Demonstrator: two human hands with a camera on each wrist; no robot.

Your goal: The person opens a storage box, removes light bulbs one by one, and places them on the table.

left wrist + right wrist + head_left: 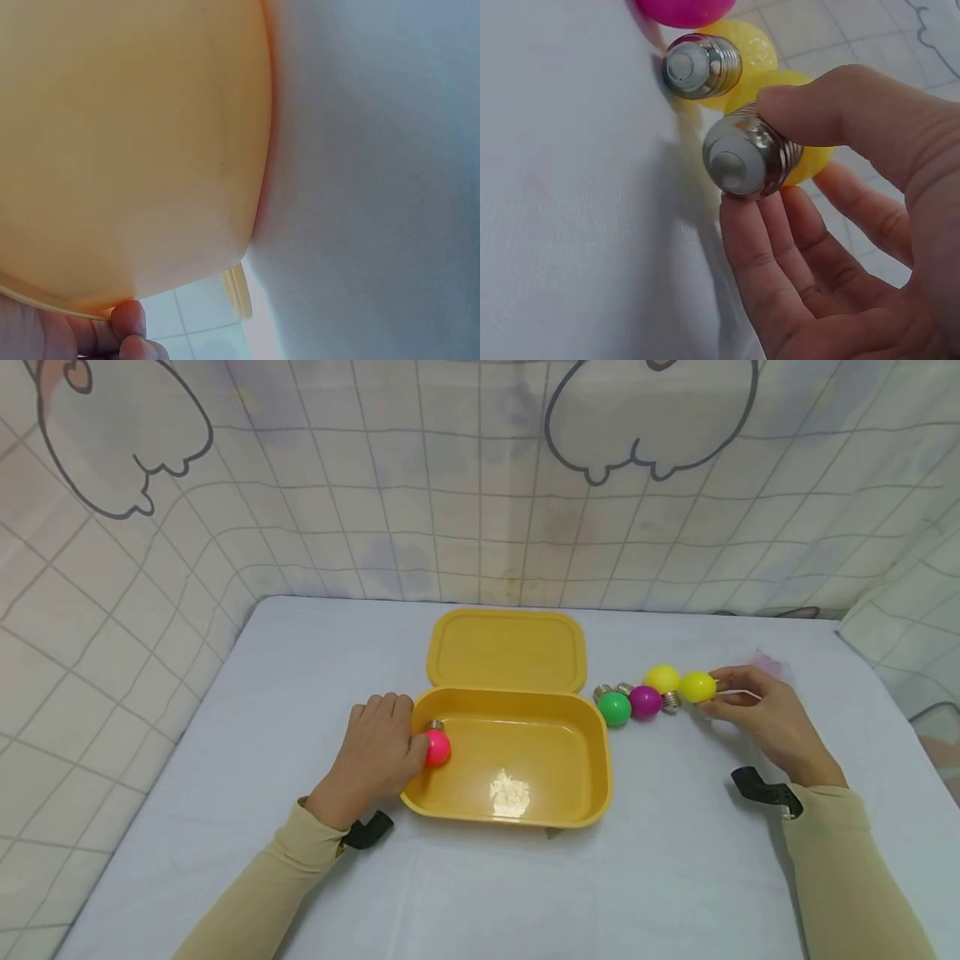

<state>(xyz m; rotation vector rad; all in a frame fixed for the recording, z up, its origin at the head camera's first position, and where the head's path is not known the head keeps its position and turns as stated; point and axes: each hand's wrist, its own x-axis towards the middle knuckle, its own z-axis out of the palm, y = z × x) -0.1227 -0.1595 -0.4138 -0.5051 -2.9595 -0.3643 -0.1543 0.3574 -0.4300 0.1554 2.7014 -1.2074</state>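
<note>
At the left end of the yellow plastic box (525,756), my left hand (375,747) grips the rim; fingertips (129,319) curl under it in the left wrist view. A pink light bulb (438,748) lies inside the box beside my left thumb. Right of the box, my right hand (768,718) pinches a yellow light bulb (697,687) by its metal screw base (750,157). Close to it lie another yellow bulb (662,678), a purple bulb (645,702) and a green bulb (614,709).
Behind the box lies its yellow lid (506,652), flat on the white table (480,893). A grid-patterned curtain (480,510) hangs along the table's far edge. A dark cable (795,612) shows at the back right.
</note>
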